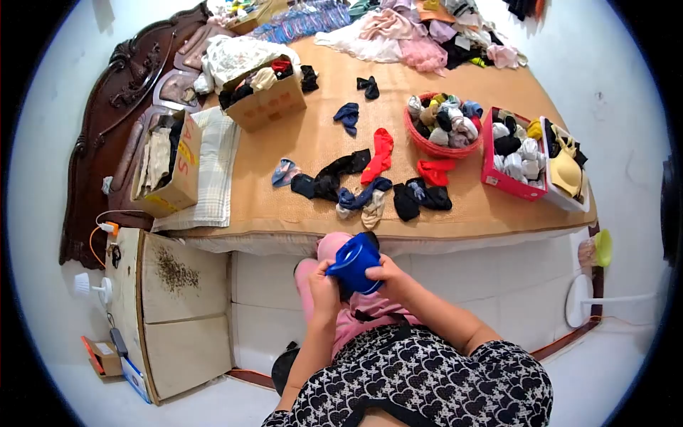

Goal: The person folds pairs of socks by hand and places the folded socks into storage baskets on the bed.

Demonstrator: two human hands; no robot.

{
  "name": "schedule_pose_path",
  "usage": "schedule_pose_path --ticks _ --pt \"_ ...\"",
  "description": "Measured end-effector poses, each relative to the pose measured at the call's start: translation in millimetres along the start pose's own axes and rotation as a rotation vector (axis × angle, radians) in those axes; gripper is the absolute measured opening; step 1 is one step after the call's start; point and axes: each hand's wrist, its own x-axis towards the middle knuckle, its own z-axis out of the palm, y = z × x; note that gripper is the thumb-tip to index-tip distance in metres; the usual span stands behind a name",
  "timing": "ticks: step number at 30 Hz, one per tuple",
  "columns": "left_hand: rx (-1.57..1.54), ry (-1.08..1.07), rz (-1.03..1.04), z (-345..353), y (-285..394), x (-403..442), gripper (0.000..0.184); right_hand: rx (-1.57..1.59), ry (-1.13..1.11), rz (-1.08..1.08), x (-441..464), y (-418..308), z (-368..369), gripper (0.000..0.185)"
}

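Between my two hands, above my lap, is a small bright blue piece of clothing (356, 265); its exact kind I cannot make out. My left hand (324, 290) grips its left edge with the fingers closed. On the other side my right hand (388, 276) pinches the cloth, thumb on top. Just beyond on the bed lie loose socks: a long black one (341, 169), a red one (380, 153), a beige one (373, 210) and a black pair (420, 199). Farther back is a dark blue sock (347, 117).
A red basket (445, 150) of rolled socks, a pink box (514, 186) of socks and a white bin (578, 203) with a tan bra (565, 171) stand at right. Cardboard boxes (267, 105) of clothes are at left. Clothes (405, 39) are heaped at the back.
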Motion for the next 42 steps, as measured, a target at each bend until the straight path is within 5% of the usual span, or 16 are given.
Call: schedule_pose_path --ticks 1,3,5,8,10,11,16,19,21,23,25,27,31,34,38,42 --pt "0.003 0.001 0.004 0.4 -0.1 2.1 0.011 0.221 0.019 -0.051 2.4 2.5 -1.6 0.067" --pt "-0.667 -0.138 -0.313 2.3 -1.5 5.4 0.016 0.413 0.058 -0.087 8.5 7.3 0.1 0.063" --pt "-0.797 -0.095 -0.407 -6.0 -18.3 9.0 0.019 0.67 0.189 0.023 9.9 6.6 2.0 0.06" --pt "-0.999 -0.099 -0.548 -11.7 -23.9 8.6 0.02 0.71 0.151 0.082 7.5 4.0 -1.1 0.058" --pt "-1.151 -0.352 -0.475 -17.7 -21.1 6.0 0.038 0.739 0.091 0.122 7.6 -0.6 4.6 0.057" --pt "-1.15 -0.349 -0.469 -20.7 -19.8 5.5 0.038 0.474 0.103 0.009 6.5 -3.4 7.5 0.055" --pt "-0.742 -0.314 -0.352 -24.4 -8.3 3.6 0.047 -1.142 -0.011 -0.531 5.8 -15.8 9.9 0.045" --pt "-0.463 -0.196 -0.218 -18.3 -7.4 2.8 0.026 -1.323 0.048 -0.55 9.5 5.6 4.0 0.038" --pt "0.233 -0.023 0.096 -13.2 -8.9 5.3 0.019 -1.346 0.087 -0.548 14.7 18.2 2.1 0.033" --pt "0.724 0.033 0.511 0.0 -6.3 -1.6 0.03 -1.522 0.249 -0.39 18.8 28.5 1.2 0.028" --pt "0.869 0.039 0.511 16.2 -3.0 -8.1 0.032 -1.518 0.355 -0.299 24.7 36.3 -1.1 0.025" --pt "0.967 0.016 0.526 23.5 -13.0 -9.9 0.036 -1.51 0.459 -0.207 30.3 45.7 -9.8 0.023" --pt "1.057 -0.13 0.433 36.4 -10.8 -17.9 0.036 -0.961 0.63 -0.29 40.8 71.1 -44.2 0.022" --pt "0.853 -0.125 0.533 42.5 -7.5 -14.6 0.042 -0.322 0.466 -0.239 40.0 59.9 -50.5 0.023" --pt "0.963 -0.145 0.607 46.7 -10.3 -10.8 0.049 0.299 0.262 -0.092 25.1 25.7 -30.5 0.029" --pt "0.961 -0.018 0.665 46.8 -3.9 -5.8 0.041 0.117 0.175 -0.042 24.0 14.0 -32.0 0.039"
